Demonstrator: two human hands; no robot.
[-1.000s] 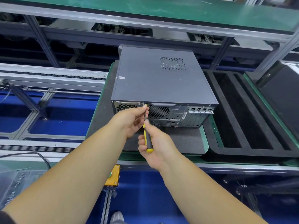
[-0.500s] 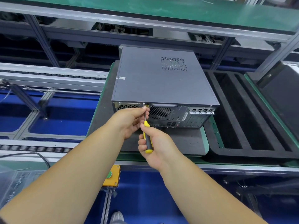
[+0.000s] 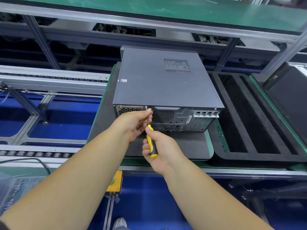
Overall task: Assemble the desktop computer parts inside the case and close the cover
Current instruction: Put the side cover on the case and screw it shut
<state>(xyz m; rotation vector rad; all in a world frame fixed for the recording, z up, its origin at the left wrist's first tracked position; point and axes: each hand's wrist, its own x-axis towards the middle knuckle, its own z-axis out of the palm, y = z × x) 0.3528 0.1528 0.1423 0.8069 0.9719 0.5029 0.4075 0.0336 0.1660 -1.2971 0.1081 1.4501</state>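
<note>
Nearest the camera, the right hand [image 3: 159,150] is wrapped around the yellow-and-black handle of a screwdriver [image 3: 152,143], just as it was half a second ago; its grip and place have hardly changed. The shaft rises to a screw [image 3: 146,107] at the top edge of the rear panel of the desktop computer case [image 3: 162,87]. The left hand [image 3: 134,124] pinches the bare metal shaft just below the tip with its thumb and fingertips, steadying it, also much as before.

The case lies on a dark foam pad [image 3: 186,146] on the green-edged counter [image 3: 209,146], rear panel toward the person. Its grey cover [image 3: 149,80] is already on and closed, with a perforated vent patch [image 3: 177,65] near the far right corner. The case has not shifted between frames.

To the right of the case, a black foam tray [image 3: 245,117] with long slots sits just beside it. Below the counter edge, a yellow box with a green button [image 3: 114,182] is fixed to the frame. Farther left run roller conveyor rails [image 3: 49,80].
</note>
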